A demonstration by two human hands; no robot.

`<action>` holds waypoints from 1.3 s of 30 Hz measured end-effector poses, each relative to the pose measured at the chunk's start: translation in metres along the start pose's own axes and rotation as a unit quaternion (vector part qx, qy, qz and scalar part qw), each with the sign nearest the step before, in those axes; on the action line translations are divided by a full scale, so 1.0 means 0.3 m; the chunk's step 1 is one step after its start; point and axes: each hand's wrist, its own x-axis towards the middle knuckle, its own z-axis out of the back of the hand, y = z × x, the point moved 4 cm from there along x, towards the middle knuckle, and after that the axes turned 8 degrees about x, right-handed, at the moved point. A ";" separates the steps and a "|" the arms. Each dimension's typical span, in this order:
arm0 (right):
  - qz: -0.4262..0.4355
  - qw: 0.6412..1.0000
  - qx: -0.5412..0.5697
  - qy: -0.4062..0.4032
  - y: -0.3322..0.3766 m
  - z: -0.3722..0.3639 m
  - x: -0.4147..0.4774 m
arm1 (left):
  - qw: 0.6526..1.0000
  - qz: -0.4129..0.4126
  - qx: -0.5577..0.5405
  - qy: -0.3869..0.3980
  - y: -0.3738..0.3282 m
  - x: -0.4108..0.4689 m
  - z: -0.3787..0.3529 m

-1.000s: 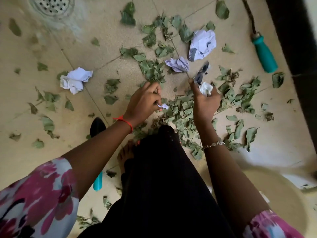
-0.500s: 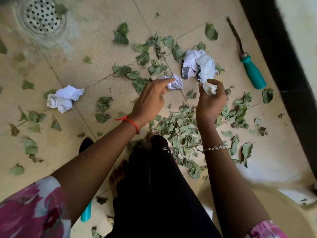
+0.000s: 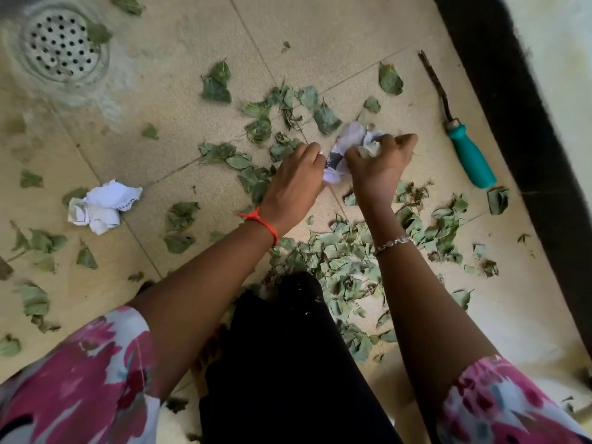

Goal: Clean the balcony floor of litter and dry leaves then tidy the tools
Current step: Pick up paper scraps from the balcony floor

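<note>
Right now both grips are on the litter mid-floor. Left grip (image 3: 294, 182) has its fingers curled onto the left edge of the paper (image 3: 350, 137), a crumpled white sheet lying on the floor (image 3: 320, 27) between the two grips. The pinch looks closed on it, but the fingertips are hidden. Right grip (image 3: 379, 168) holds a scrap (image 3: 370, 151) balled in its curled fingers, hard against the paper's right side. A second wad (image 3: 102, 203) lies well apart to the left, alone on the tile. Leaves (image 3: 339, 261) are thickest just below the grips, in front of the black-clad knee (image 3: 288, 315), with a thinner scatter above the grips and out to the left. The tool (image 3: 471, 160), teal handle and thin dark shaft, lies flat to the right near the black strip (image 3: 512, 91), apart from both grips. Drain (image 3: 62, 48) is top left. Red thread (image 3: 259, 221) on the left wrist, bracelet (image 3: 392, 243) on the right.
</note>
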 end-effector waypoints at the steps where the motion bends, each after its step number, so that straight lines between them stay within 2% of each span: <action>1: 0.004 0.999 0.038 -0.008 -0.002 0.007 -0.010 | 1.000 0.006 -0.021 -0.008 0.003 -0.001 0.011; 4: 0.004 0.991 0.133 -0.025 0.038 0.051 -0.076 | 0.990 0.056 -0.124 -0.042 0.024 -0.034 0.079; 9: -0.086 0.955 0.280 -0.049 0.112 0.105 -0.201 | 0.950 0.196 -0.223 -0.090 0.112 -0.189 0.189; 14: -0.245 0.910 0.323 -0.086 0.169 0.103 -0.344 | 0.865 0.388 -0.316 -0.044 0.208 -0.416 0.245; 16: -0.271 0.917 0.291 -0.016 0.248 0.057 -0.432 | 0.833 0.453 -0.318 -0.008 0.283 -0.521 0.300; 19: -0.308 0.918 0.235 0.088 0.289 -0.012 -0.508 | 0.849 0.495 -0.161 0.093 0.389 -0.608 0.339; 20: -0.301 0.928 0.196 0.103 0.286 -0.015 -0.502 | 0.861 0.485 -0.106 0.111 0.403 -0.606 0.341; 22: -0.242 0.955 0.089 0.148 0.327 -0.087 -0.504 | 0.875 0.473 -0.055 0.089 0.486 -0.638 0.386; 25: -0.181 0.966 -0.017 0.185 0.361 -0.156 -0.487 | 0.878 0.474 -0.029 0.067 0.588 -0.631 0.394; 27: -0.130 0.968 -0.046 0.209 0.389 -0.198 -0.480 | 0.879 0.468 -0.024 0.085 0.637 -0.613 0.370; 31: -0.050 0.966 -0.072 0.243 0.429 -0.276 -0.479 | 0.906 0.399 0.017 0.141 0.676 -0.579 0.286; 32: -0.047 0.964 -0.077 0.250 0.423 -0.280 -0.491 | 0.905 0.396 0.037 0.152 0.668 -0.587 0.276; 36: -0.032 0.963 -0.088 0.253 0.400 -0.272 -0.480 | 0.906 0.397 0.092 0.111 0.650 -0.541 0.282; 39: -0.037 0.968 -0.091 0.231 0.392 -0.181 -0.475 | 0.913 0.394 0.070 0.084 0.601 -0.495 0.357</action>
